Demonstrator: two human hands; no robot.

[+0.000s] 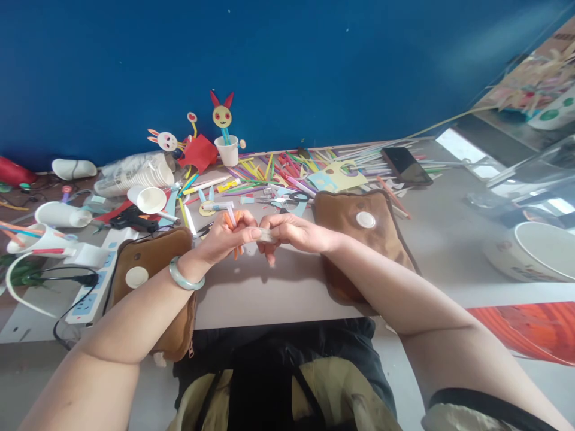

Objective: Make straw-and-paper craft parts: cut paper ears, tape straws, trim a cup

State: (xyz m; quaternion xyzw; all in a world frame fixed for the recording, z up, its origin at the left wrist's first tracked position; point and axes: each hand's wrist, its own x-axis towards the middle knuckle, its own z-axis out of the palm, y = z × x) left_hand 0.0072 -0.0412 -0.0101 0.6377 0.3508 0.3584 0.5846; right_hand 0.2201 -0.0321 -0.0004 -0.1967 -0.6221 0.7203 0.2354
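My left hand (231, 236), a pale bangle at its wrist, is closed above the tabletop. Orange strips (239, 251) that look like straws or paper poke out between its fingers, along with a pale stick (232, 214). A small whitish piece (266, 236) spans the gap between my two hands, and I cannot make out its kind. My right hand (294, 232) pinches that piece from the other side, some fingers pointing down. Beyond the hands lie scissors (299, 197), a white capped tube (218, 206) and a yellow glue-stick-like tube (228, 184).
Brown pouches lie left (155, 260) and right (362, 239). A power strip (92, 287), glue gun (132, 220) and paper cups (135, 173) crowd the left. Coloured straws (269, 170), a rabbit figure in a cup (222, 117) and a phone (406, 166) sit behind; a white bucket (539, 254) stands right.
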